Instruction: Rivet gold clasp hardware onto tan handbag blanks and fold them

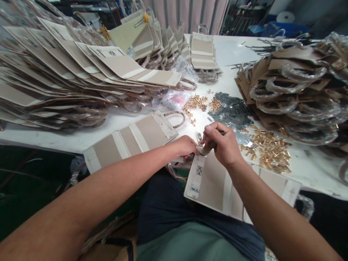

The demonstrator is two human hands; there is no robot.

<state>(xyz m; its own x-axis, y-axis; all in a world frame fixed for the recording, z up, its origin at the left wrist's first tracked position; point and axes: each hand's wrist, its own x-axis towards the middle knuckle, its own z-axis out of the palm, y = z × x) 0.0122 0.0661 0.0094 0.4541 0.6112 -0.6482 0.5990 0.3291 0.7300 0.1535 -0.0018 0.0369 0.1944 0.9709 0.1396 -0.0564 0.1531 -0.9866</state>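
A beige bag panel [212, 177] with pale cross strips lies slanted over the table's front edge. Small metal plates show along its left end. My left hand [186, 146] is closed at the upper left corner of this panel, its fingertips partly hidden. In the fist of my right hand [221, 141] is a short dark tool [208, 148], tilted with its lower end at the same corner. Its exact kind is hard to make out. A small metal fitting [199, 137] lies just beyond the corner. A second bag panel [136, 141] with a wrapped handle lies to the left.
Stacked bag panels [108, 61] with plastic-wrapped handles fill the left side. Another pile of wrapped bags [288, 87] stands at the right. Gold fittings [269, 148], small gold prongs [195, 103] and dark metal plates [231, 110] lie on the white table [323, 177].
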